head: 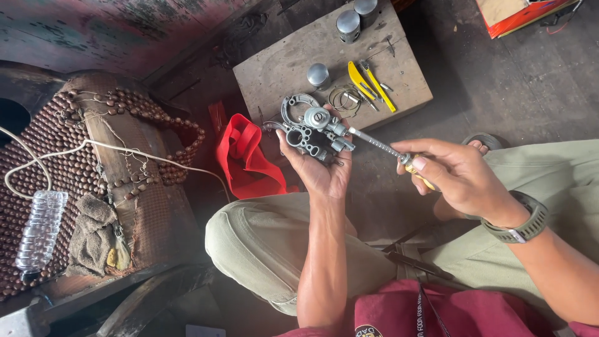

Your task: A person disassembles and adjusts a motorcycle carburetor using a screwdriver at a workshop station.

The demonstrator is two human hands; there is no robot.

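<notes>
The carburettor (312, 131) is dull silver-grey metal. The screwdriver (399, 156) has a shiny steel shaft and a yellow handle. Two yellow tools (368, 84) lie on the grey-brown board (274, 75). The cloth (246, 159) is bright red, the trousers (262, 243) pale olive, the watch (521, 228) grey-green, the beaded seat cover (56, 143) reddish brown.

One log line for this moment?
left hand: holds carburetor | right hand: screwdriver tip at carburetor | board: yellow tools

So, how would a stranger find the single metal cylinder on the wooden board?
Start at the wooden board on the floor, beyond the left hand. Near its middle stands one shiny metal cylinder, left of the yellow tools. Unlike the two cylinders at the far edge, it stands alone.
</notes>
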